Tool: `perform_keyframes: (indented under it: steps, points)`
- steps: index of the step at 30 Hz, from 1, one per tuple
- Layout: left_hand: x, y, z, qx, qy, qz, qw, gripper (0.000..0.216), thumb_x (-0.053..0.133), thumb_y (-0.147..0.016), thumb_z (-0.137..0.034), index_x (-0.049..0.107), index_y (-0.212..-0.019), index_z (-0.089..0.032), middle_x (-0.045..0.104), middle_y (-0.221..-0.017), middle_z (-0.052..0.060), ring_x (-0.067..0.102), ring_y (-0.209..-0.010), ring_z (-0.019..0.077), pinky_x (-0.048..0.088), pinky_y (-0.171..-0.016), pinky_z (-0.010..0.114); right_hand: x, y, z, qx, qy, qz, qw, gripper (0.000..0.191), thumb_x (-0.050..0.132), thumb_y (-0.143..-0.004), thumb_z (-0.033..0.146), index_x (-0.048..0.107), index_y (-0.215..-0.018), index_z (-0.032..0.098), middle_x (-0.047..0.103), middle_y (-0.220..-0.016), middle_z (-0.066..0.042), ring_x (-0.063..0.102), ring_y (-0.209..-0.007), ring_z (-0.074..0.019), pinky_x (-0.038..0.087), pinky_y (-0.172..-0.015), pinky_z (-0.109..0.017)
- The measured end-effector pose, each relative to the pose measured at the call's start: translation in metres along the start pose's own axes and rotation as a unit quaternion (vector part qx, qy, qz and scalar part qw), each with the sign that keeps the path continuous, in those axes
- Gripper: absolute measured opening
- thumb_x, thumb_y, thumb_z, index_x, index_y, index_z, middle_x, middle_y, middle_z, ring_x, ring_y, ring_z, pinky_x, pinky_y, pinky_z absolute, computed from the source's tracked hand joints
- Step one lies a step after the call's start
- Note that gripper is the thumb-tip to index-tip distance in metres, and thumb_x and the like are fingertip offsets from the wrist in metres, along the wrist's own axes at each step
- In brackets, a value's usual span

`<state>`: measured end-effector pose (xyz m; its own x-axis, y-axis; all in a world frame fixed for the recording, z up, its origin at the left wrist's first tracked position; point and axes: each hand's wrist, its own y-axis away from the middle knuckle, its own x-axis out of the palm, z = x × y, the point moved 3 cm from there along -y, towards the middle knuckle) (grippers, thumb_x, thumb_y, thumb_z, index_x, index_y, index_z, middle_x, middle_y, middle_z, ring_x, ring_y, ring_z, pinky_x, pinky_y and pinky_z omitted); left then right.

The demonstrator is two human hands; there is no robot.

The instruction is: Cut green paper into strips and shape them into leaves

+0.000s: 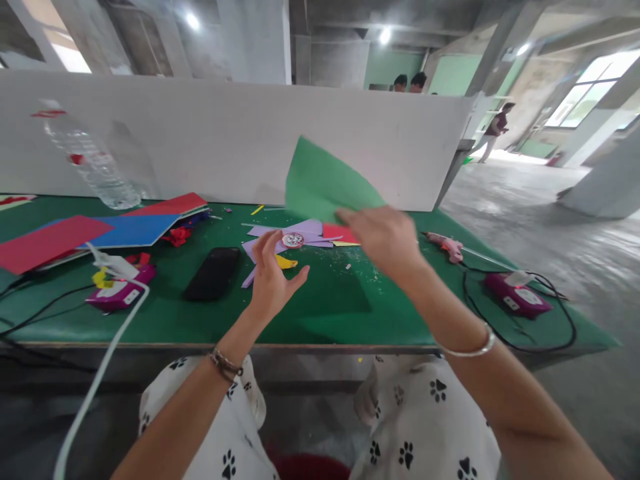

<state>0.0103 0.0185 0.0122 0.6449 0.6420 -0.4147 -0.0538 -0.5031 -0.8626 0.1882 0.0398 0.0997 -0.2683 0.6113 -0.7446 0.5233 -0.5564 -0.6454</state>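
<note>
A sheet of green paper (327, 181) is pinched by one edge in my right hand (387, 240), raised above the table and tilted. My left hand (273, 280) is open over the table, thumb and fingers apart with nothing between them. Just past its fingertips is a small round white-and-red patterned piece (293, 240); I cannot tell whether the fingers touch it. Behind the hand lie strips of purple paper (313, 230), a yellow piece (286, 263) and a red sheet (340, 233), partly hidden by my right hand.
A black phone (213, 274) lies left of my left hand. Red and blue boards (135, 230), a plastic bottle (93, 160) and a purple power socket (123, 293) stand farther left. Another socket (517, 295) with cables and a pink tool (450, 247) are at right. A white partition (220, 140) borders the back.
</note>
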Motion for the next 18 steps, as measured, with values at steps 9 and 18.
perform_keyframes:
  steps: [9, 18]
  points:
    - [0.023, 0.038, -0.021, 0.127, -0.159, 0.327, 0.923, 0.036, 0.053, -0.075, -0.019, 0.049, -0.111, -0.015, 0.051, -0.119, 0.013, 0.049, -0.108, 0.0244, 0.034, -0.093, 0.043, 0.105, 0.08, 0.05, -0.066, -0.037, 0.246, 0.966, 0.025, 0.048, -0.079, 0.015, 0.058, -0.102, 0.017, 0.061, -0.085, -0.008, 0.055, -0.079, -0.0183, 0.043, -0.064, -0.028]
    - [0.029, 0.051, 0.012, 0.12, -0.126, 0.44, 0.881, 0.032, 0.04, -0.081, -0.009, 0.055, -0.107, -0.02, 0.06, -0.111, 0.004, 0.056, -0.098, 0.0181, 0.045, -0.079, 0.032, 0.092, 0.11, 0.0, 0.0, -0.196, 0.228, 0.954, 0.027, 0.046, -0.075, 0.01, 0.06, -0.096, 0.02, 0.059, -0.102, -0.007, 0.054, -0.092, -0.0181, 0.043, -0.084, -0.038]
